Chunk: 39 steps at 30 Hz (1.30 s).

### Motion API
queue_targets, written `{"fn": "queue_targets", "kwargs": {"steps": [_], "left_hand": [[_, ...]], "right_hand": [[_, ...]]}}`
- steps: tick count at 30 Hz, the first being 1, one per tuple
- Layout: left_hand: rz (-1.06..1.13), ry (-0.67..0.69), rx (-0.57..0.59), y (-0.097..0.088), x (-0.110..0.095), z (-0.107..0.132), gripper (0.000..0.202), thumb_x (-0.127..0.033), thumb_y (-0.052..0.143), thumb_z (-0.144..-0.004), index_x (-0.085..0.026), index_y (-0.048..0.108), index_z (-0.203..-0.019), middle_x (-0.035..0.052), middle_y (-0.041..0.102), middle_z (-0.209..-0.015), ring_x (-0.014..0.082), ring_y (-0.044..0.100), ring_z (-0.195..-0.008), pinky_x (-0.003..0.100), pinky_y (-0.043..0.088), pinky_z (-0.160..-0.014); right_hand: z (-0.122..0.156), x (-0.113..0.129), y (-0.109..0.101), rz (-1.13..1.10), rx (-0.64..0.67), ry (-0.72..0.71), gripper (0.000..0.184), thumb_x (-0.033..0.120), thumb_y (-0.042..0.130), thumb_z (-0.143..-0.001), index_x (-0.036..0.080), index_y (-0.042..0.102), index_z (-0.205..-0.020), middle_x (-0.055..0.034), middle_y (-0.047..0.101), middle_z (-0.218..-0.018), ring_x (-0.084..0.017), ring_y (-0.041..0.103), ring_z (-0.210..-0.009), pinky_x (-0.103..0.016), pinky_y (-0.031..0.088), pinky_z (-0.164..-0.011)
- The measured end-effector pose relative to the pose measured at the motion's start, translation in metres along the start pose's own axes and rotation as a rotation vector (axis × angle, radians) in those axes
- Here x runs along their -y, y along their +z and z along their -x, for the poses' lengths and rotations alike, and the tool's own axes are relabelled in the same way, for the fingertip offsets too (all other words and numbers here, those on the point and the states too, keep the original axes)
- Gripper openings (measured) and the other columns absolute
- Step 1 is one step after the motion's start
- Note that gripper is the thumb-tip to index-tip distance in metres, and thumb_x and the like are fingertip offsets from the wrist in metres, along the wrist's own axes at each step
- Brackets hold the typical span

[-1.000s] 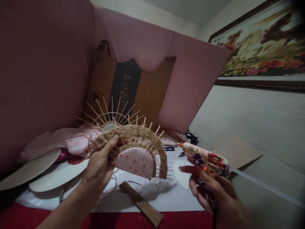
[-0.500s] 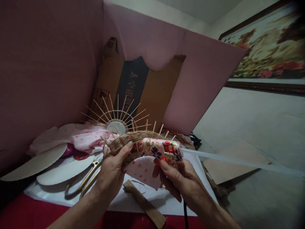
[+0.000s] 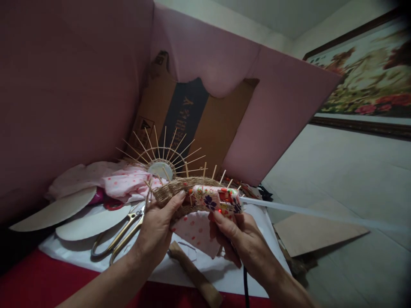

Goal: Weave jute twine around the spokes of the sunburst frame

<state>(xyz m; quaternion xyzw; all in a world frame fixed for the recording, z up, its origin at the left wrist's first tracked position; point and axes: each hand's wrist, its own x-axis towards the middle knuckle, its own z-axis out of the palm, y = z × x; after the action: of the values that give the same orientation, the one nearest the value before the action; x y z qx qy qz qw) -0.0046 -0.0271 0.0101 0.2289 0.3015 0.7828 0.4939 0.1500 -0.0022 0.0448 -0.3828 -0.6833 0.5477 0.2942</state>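
Note:
My left hand (image 3: pixel 160 224) pinches the left end of a curved piece woven from brown twine (image 3: pixel 173 190), with short wooden sticks poking from its upper edge. My right hand (image 3: pixel 239 233) is wrapped round a flower-patterned hot glue gun (image 3: pixel 208 199) with a lit red light. A long translucent glue stick (image 3: pixel 276 206) runs out of its rear to the right. The gun's nozzle points left at the weaving, close to my left thumb; whether it touches, I cannot tell. Below the weave shows a white panel with pink dots (image 3: pixel 195 231).
Scissors (image 3: pixel 123 235) and two pale curved boards (image 3: pixel 93 222) lie at left, beside dotted pink cloth (image 3: pixel 125 184). Behind stands a round mirror with radiating sticks (image 3: pixel 161 170), against a cardboard sheet (image 3: pixel 221 124). A wooden strip (image 3: pixel 195 276) lies in front on white paper.
The whole view has shifted, so most things appear slightly farther right. Both hands keep their holds, and the glue gun sits a little closer to my left hand.

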Motion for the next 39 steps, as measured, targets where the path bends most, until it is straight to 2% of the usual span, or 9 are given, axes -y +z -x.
{"fn": "queue_targets", "kwargs": {"steps": [9,28,39], "left_hand": [[-0.006,-0.003,0.009,0.0012,-0.0001,-0.0006,0.019,-0.023,0.068,-0.076,-0.012,0.069,-0.092,0.0081,0.074,-0.088,0.0194,0.069,-0.078,0.027,0.055,-0.068],[-0.022,-0.016,0.001,0.0010,0.0010,0.0009,0.021,-0.025,0.069,-0.074,-0.013,0.069,-0.092,0.0073,0.074,-0.087,0.0194,0.069,-0.076,0.027,0.055,-0.066],[-0.027,-0.037,-0.015,0.0013,0.0005,0.0001,0.023,-0.027,0.070,-0.073,-0.012,0.070,-0.091,0.0090,0.074,-0.086,0.0202,0.069,-0.075,0.027,0.054,-0.064]], "right_hand": [[-0.0018,-0.0022,-0.0026,0.055,-0.015,0.000,0.048,0.057,0.051,-0.083,0.015,0.053,-0.062,0.0075,0.036,-0.043,-0.002,0.029,-0.033,-0.017,0.026,-0.034],[-0.0002,-0.0055,-0.0062,0.079,0.014,0.019,0.045,0.057,0.049,-0.084,0.016,0.050,-0.065,0.0073,0.037,-0.047,-0.003,0.031,-0.036,-0.016,0.025,-0.034],[-0.0005,-0.0084,-0.0037,0.073,-0.014,0.004,0.044,0.056,0.049,-0.085,0.017,0.049,-0.064,0.0065,0.037,-0.048,-0.003,0.031,-0.035,-0.018,0.023,-0.033]]}}
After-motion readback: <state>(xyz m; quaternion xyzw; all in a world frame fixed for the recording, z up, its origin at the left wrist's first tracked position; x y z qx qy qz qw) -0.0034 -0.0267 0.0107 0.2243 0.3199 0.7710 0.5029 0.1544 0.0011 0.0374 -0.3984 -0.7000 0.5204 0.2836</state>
